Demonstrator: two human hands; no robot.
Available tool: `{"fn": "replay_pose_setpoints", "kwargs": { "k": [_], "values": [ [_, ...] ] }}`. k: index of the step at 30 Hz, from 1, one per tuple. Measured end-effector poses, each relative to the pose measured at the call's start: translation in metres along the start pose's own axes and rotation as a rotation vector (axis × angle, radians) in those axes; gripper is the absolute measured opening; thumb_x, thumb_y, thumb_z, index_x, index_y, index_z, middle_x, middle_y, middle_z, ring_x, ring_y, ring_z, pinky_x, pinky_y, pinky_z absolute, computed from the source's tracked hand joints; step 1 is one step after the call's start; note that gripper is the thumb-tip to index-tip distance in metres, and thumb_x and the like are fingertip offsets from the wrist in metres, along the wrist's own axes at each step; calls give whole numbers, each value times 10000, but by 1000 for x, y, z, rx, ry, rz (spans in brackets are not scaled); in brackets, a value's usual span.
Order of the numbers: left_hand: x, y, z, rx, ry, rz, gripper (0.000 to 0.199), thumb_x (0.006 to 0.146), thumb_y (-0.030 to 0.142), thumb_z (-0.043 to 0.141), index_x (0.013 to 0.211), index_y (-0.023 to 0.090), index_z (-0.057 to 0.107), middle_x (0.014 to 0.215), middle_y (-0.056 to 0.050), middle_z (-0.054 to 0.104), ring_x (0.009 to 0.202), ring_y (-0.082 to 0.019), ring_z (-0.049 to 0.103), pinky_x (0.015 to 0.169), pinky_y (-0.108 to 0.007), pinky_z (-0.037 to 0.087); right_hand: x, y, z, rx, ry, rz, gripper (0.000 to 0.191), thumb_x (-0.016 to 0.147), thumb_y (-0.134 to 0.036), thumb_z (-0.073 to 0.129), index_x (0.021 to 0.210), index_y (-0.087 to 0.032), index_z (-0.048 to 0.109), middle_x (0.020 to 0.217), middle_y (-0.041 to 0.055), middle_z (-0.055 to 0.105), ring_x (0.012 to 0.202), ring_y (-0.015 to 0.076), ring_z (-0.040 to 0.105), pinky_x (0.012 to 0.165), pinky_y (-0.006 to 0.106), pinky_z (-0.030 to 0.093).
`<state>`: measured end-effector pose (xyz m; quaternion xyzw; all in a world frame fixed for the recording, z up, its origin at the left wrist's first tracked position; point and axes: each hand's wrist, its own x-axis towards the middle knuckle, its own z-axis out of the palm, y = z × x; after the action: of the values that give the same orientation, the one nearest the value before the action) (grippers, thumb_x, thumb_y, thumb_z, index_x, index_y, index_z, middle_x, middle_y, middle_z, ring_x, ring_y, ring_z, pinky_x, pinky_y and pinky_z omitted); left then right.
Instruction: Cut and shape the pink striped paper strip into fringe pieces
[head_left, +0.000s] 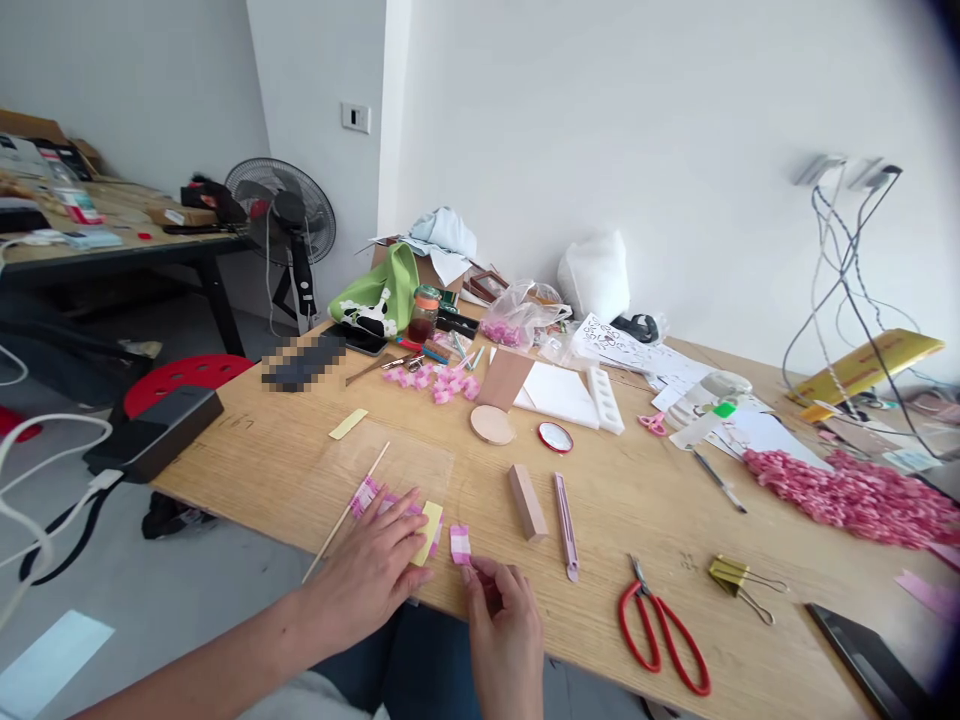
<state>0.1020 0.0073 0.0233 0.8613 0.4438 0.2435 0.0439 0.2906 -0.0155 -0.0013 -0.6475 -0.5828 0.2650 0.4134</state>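
My left hand (379, 550) lies flat with its fingers spread over a pink checked strip (365, 494) and beside a yellow paper piece (429, 532). A thin wooden stick (345, 515) runs slantwise to the left of its fingers, across the strip's end. My right hand (502, 610) pinches the lower edge of a small pink and white checked piece (460, 544) between thumb and forefinger, close to the table's front edge. Under and beyond my left hand is a clear sheet (405, 456). Another yellow strip (349, 424) lies further back.
Right of my hands lie a wooden block (529, 503), a pink cutter (566, 525), red-handled scissors (660, 630) and a gold binder clip (742, 580). Behind are a round disc (492, 425), a red-rimmed lid (555, 437) and pink pieces (442, 383). Pink yarn (855, 500) lies at the right.
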Motion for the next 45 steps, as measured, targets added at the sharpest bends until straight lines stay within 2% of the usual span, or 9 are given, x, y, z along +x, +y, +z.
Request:
{"fn": "replay_pose_setpoints", "kwargs": {
  "k": [6, 10, 14, 17, 22, 26, 31, 37, 45],
  "values": [
    [2, -1, -9, -46, 44, 3, 241, 936, 216, 504, 1132, 191, 641, 1193, -72, 666, 1335, -245, 440, 1108, -493, 374, 0, 8, 3, 54, 22, -7, 411, 846, -598, 546, 861, -224, 714, 776, 70, 631, 758, 241, 535, 725, 347, 417],
    [12, -12, -30, -34, 97, -23, 298, 976, 232, 427, 1188, 152, 621, 1200, -86, 669, 1291, -222, 491, 1102, -467, 391, 0, 4, 3, 131, 45, 26, 420, 814, -621, 574, 845, -227, 717, 751, 58, 628, 738, 234, 539, 707, 326, 410],
    [35, -26, -58, -5, 26, 29, 319, 953, 152, 413, 1182, 167, 635, 1230, -59, 661, 1300, -208, 482, 1127, -454, 349, 0, 1, 1, 138, 38, 68, 399, 805, -598, 600, 868, -223, 723, 743, 50, 611, 711, 223, 528, 681, 317, 404],
    [56, -28, -69, 4, -82, 90, 401, 907, 64, 386, 1221, 166, 615, 1273, -59, 639, 1309, -197, 475, 1119, -435, 355, 0, 1, 1, 122, 13, 83, 393, 814, -582, 595, 875, -217, 729, 769, 54, 613, 722, 221, 534, 683, 321, 405],
    [77, -21, -52, -54, -303, 270, 572, 762, -57, 410, 1239, 192, 605, 1288, -29, 630, 1321, -172, 461, 1113, -360, 363, 0, -3, 2, 103, 17, 89, 352, 841, -538, 587, 885, -218, 728, 770, 45, 602, 715, 210, 527, 679, 316, 402],
    [82, -20, -27, -62, -423, 350, 659, 686, -99, 407, 1267, 159, 580, 1308, -53, 613, 1344, -192, 431, 1151, -403, 294, -1, -4, 2, 100, 16, 82, 314, 850, -502, 594, 891, -221, 728, 768, 38, 586, 724, 203, 524, 689, 310, 404],
    [84, -24, -13, -40, -468, 343, 688, 705, -114, 399, 1332, 144, 516, 1372, -78, 558, 1353, -200, 418, 1144, -411, 289, -3, 0, 6, 90, 47, 78, 284, 850, -485, 594, 860, -238, 733, 763, 30, 584, 725, 201, 520, 683, 307, 399],
    [81, -20, -16, -55, -500, 326, 660, 751, -101, 398, 1373, 109, 468, 1382, -118, 544, 1328, -197, 449, 1155, -384, 257, -2, 7, 10, 56, 97, 19, 273, 849, -479, 586, 813, -258, 742, 728, 26, 600, 722, 206, 526, 669, 309, 406],
    [81, -19, -13, -52, -531, 322, 650, 756, -80, 415, 1383, 85, 455, 1371, -143, 547, 1297, -220, 486, 1126, -377, 314, -9, 22, 9, -53, 138, -206, 139, 879, -346, 606, 842, -265, 713, 742, 5, 615, 704, 174, 550, 632, 270, 439]
  ]
}}
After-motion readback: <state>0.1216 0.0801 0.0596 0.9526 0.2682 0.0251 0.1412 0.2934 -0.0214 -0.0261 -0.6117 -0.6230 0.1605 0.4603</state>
